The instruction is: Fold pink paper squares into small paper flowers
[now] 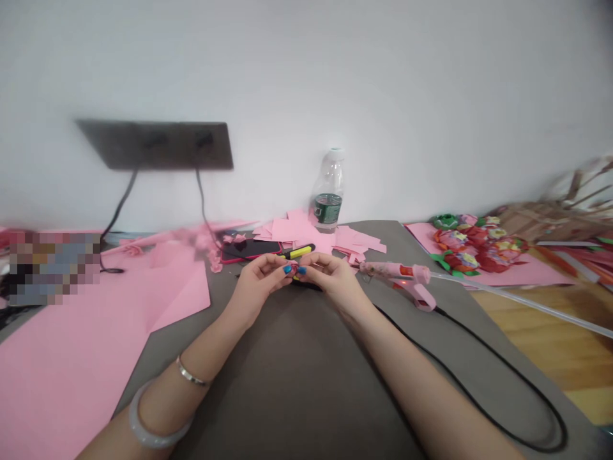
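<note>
My left hand [262, 279] and my right hand [331, 276] meet over the middle of the grey table, fingertips close together. Between them they pinch a small pink paper piece [294, 265], mostly covered by the fingers, so its shape is unclear. Just behind the fingers lies a yellow and black cutter-like tool [301, 251], partly hidden. A phone with a red-pink edge [251, 250] rests behind my left hand. To the right of my right hand, a pink glue gun [400, 275] lies on its side with a clear glue stick [522, 305] sticking out of its back.
A plastic bottle with a green label [328, 207] stands by the wall among cut pink paper strips [297, 229]. Large pink sheets [86, 345] cover the left side. Colourful paper flowers [479, 243] sit at the right. The gun's black cord [507, 364] loops across the right side.
</note>
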A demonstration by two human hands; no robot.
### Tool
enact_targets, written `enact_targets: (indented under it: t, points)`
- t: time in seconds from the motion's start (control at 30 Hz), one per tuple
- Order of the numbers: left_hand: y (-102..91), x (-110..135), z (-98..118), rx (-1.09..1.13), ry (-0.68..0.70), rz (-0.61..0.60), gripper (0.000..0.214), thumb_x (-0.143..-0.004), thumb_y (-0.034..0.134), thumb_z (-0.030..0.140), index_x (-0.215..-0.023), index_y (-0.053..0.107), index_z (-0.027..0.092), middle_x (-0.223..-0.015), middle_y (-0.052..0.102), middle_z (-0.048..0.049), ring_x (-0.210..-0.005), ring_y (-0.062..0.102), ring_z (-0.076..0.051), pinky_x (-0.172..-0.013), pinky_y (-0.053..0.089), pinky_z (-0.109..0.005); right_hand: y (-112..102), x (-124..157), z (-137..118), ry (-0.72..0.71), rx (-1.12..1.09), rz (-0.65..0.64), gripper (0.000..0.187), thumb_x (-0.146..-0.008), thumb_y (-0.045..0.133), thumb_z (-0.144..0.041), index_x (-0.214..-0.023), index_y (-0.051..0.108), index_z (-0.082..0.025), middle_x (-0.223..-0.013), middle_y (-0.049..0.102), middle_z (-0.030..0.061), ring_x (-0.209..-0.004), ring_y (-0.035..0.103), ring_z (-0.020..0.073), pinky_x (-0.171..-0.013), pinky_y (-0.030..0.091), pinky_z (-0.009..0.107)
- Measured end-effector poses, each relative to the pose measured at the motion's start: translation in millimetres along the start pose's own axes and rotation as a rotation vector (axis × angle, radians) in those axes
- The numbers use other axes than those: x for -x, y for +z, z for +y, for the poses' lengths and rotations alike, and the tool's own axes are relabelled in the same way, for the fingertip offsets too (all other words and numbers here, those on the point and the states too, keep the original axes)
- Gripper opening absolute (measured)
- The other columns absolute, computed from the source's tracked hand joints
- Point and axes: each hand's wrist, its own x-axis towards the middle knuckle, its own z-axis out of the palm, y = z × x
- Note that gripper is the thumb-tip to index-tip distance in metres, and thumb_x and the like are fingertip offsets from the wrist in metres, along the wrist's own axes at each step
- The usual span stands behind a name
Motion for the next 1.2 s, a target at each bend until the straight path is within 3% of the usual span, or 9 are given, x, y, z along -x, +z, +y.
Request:
enact_targets:
  t: [0.1, 0.47, 0.73, 0.93, 1.2]
  points:
    - [-1.9, 0.4, -1.4, -0.044, 0.038, -0.013, 0.027, -0.068, 0.085, 0.030, -0.090, 0.072, 0.020, -0.087, 0.073, -0.0010, -0.082, 0.067, -0.013, -0.076, 0.056, -0.025, -0.5, -0.2, -1.3, -0.050, 0.094, -0.008, 0.028, -0.067, 0.081, -0.042, -0.073, 0.068, -0.018, -0.073, 0.066, 0.0011, -0.064, 0.058, 0.0128, -0.065, 0.051, 0.029]
    - [-2.5, -0.2, -3.0, -0.072, 0.030, 0.003, 0.024, -0.065, 0.086, 0.030, -0.086, 0.080, 0.019, -0.092, 0.077, -0.0048, -0.085, 0.069, -0.016, -0.082, 0.056, -0.028, 1.1, 4.0, -8.1, -0.106, 0.218, -0.051, 0.033, -0.077, 0.071, -0.050, -0.076, 0.065, -0.018, -0.068, 0.059, 0.0003, -0.062, 0.052, 0.0127, -0.061, 0.044, 0.028]
    - [-2.6, 0.2, -3.0, -0.004, -0.030, -0.018, 0.022, -0.067, 0.085, 0.030, -0.086, 0.080, 0.019, -0.091, 0.078, -0.0047, -0.081, 0.069, -0.013, -0.080, 0.057, -0.024, 1.0, 2.3, -0.2, 0.029, -0.040, -0.004, 0.036, -0.065, 0.084, -0.046, -0.075, 0.064, -0.017, -0.069, 0.063, -0.0004, -0.061, 0.059, 0.0110, -0.062, 0.050, 0.025]
    - [-0.3, 1.3, -0.5, 0.028, -0.069, -0.049, 0.025, -0.065, 0.087, 0.029, -0.086, 0.081, 0.017, -0.089, 0.078, -0.0054, -0.079, 0.069, -0.012, -0.078, 0.056, -0.021, 0.4, 2.7, 0.4, 0.141, -0.230, -0.079, 0.034, -0.065, 0.087, -0.037, -0.073, 0.060, -0.017, -0.068, 0.063, -0.0035, -0.058, 0.061, 0.0072, -0.061, 0.051, 0.020]
    - [-0.9, 0.8, 1.4, 0.042, -0.103, -0.065, 0.027, -0.064, 0.087, 0.029, -0.086, 0.080, 0.016, -0.089, 0.078, -0.0060, -0.077, 0.068, -0.012, -0.078, 0.056, -0.023, -0.6, 2.9, 0.7, 0.139, -0.230, -0.109, 0.031, -0.068, 0.085, -0.037, -0.076, 0.062, -0.018, -0.070, 0.064, -0.0031, -0.060, 0.061, 0.0074, -0.063, 0.052, 0.022]
